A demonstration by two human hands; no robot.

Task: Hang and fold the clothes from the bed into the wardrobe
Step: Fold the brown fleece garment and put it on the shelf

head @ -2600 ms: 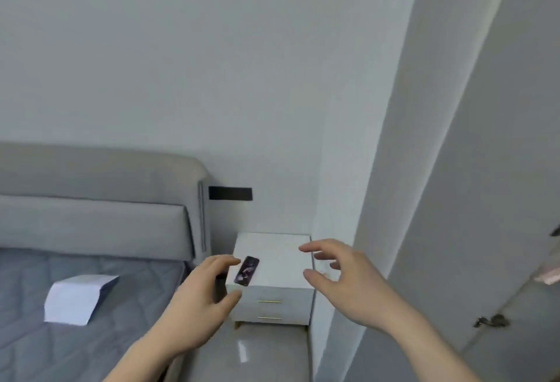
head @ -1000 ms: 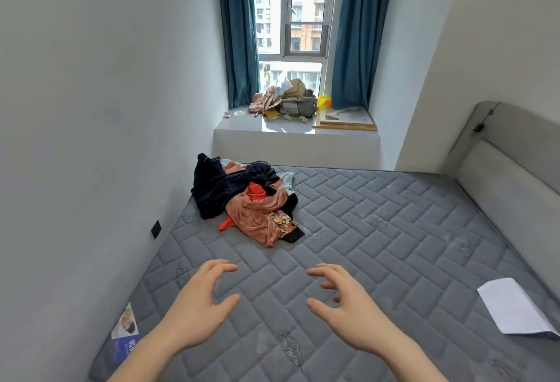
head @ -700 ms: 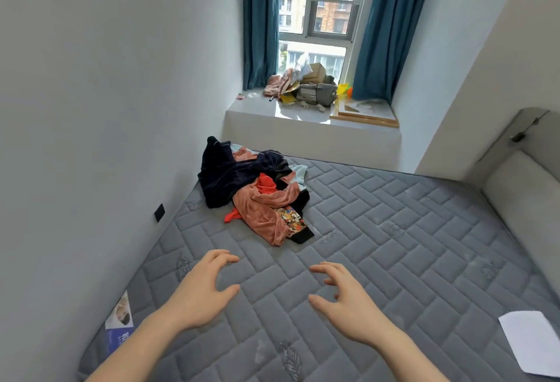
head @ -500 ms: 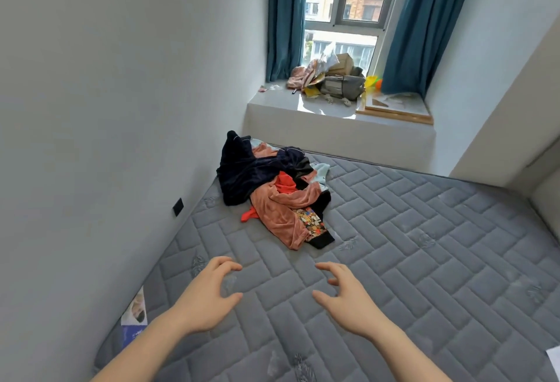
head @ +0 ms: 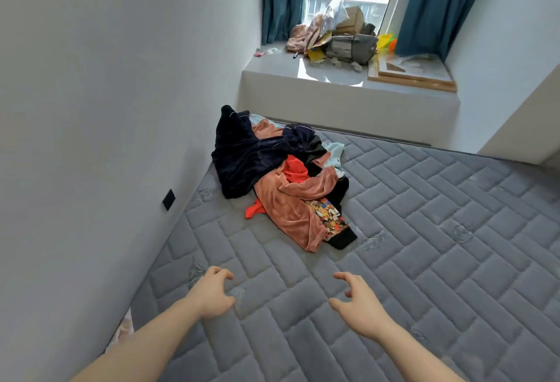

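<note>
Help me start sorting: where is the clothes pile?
In the head view, the clothes pile lies on the mattress at its far left, against the wall, below the window ledge.

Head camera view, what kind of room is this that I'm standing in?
Most likely a bedroom. A bare grey quilted mattress fills the floor area, a pile of clothes lies on it near the wall, and teal curtains frame a window with a cluttered sill.
</note>
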